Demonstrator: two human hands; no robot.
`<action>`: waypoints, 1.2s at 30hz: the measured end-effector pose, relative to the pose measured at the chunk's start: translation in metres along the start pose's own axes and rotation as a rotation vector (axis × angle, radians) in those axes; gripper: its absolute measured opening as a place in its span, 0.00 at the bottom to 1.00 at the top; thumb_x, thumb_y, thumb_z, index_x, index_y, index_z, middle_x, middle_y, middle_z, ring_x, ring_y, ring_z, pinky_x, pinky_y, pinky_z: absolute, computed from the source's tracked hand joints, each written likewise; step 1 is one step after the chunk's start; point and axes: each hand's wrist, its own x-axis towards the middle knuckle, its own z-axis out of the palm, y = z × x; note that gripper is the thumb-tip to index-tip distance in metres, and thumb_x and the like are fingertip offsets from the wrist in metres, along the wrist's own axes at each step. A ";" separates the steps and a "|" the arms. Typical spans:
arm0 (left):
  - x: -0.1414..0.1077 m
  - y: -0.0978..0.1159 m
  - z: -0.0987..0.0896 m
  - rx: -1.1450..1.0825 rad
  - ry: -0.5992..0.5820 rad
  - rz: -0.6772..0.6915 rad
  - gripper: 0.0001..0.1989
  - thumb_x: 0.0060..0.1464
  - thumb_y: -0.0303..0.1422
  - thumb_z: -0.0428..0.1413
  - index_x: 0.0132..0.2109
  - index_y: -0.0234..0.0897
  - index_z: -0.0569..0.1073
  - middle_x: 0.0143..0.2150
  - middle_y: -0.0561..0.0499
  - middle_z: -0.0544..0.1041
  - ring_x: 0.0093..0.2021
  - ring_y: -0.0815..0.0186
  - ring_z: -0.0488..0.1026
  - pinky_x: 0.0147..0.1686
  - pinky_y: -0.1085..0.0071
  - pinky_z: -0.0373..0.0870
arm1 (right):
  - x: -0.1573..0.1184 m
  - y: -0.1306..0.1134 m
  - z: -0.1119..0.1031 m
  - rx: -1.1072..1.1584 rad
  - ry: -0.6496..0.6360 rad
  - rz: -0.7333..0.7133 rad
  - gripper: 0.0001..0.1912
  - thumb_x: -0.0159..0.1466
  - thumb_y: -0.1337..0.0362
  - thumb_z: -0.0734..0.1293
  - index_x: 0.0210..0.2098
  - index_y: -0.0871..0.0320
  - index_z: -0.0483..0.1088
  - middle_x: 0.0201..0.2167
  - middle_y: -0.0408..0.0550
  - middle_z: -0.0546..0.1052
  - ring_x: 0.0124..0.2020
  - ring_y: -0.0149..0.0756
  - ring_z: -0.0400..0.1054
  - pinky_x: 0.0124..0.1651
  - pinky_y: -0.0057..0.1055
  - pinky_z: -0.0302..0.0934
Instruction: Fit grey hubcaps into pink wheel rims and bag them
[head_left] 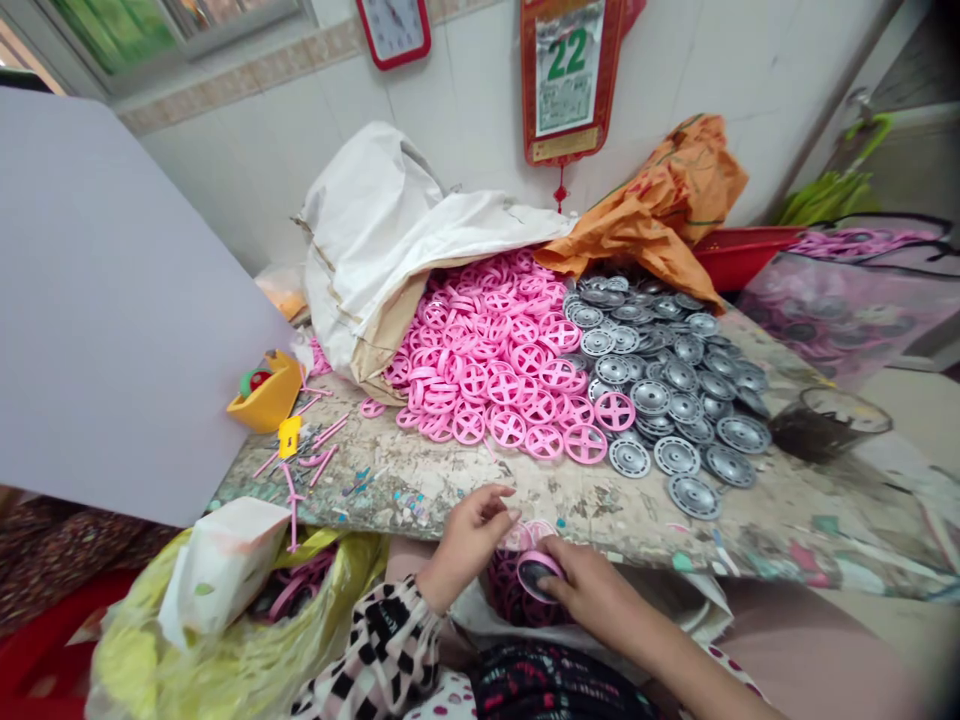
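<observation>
my left grip point(469, 540) curled near desk point(390, 490) edge, hold unclear; my right grip point(592, 590) closed on pink wheel point(541, 560).

We've got a round pink plastic wheel rim point(551, 568) at lower centre of the frame, tilted, with a dark grey disc point(534, 575) against its opening; can't tell if it's fully seated. The right hand point(592, 590) grips both. Just above, a pale pink ring point(534, 532) sits by the left hand point(469, 540), partly hidden. Mid-frame we see a heap of pink four-spoked plastic wheels point(487, 370), and just right of it, touching, a spread of silver-grey round ribbed discs point(660, 400).
</observation>
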 end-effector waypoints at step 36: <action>0.021 0.016 0.021 -0.824 0.061 -0.486 0.07 0.53 0.28 0.58 0.39 0.34 0.69 0.32 0.47 0.78 0.31 0.66 0.77 0.33 0.71 0.75 | 0.019 0.081 -0.102 -0.982 0.749 -0.062 0.18 0.65 0.71 0.57 0.51 0.63 0.68 0.29 0.51 0.75 0.31 0.41 0.67 0.35 0.36 0.54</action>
